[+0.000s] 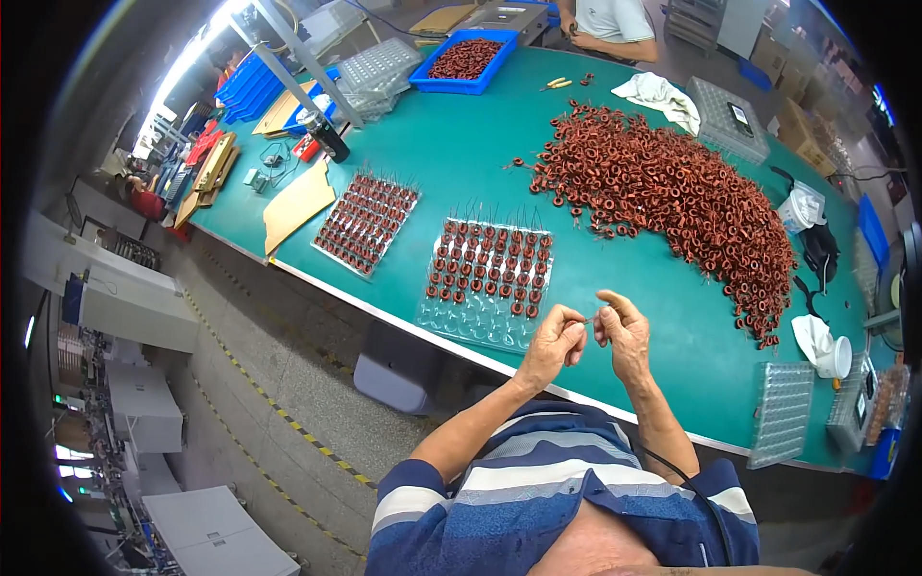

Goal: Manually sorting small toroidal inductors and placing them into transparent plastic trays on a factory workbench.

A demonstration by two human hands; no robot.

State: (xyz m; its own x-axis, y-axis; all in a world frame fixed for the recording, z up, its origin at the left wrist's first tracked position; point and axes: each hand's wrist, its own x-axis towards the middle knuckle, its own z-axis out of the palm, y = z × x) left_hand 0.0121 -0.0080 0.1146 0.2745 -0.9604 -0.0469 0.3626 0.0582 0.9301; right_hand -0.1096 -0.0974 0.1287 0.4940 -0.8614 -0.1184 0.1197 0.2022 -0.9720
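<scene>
My left hand (555, 344) and my right hand (624, 336) meet just above the table's near edge. Both are closed in a pinch, and a thin dark wire lead (589, 320) shows between their fingertips. Whatever it belongs to is hidden by the fingers. Just left of my hands lies a clear plastic tray (459, 324) with red-brown ring coils (492, 259) in its rows; the pockets along its near side hold none. Farther left sits a second tray of coils (365, 223), its pockets filled. A large heap of loose ring coils (663, 182) spreads beyond my right hand.
On the green table (461, 144) stand a blue bin of coils (466, 60), a dark bottle (327, 136), and a tan board (298, 206). Pliers (557, 84) and a white cloth (659, 99) lie at the back. An unfilled tray (782, 413) is at right. Another person (615, 27) sits opposite.
</scene>
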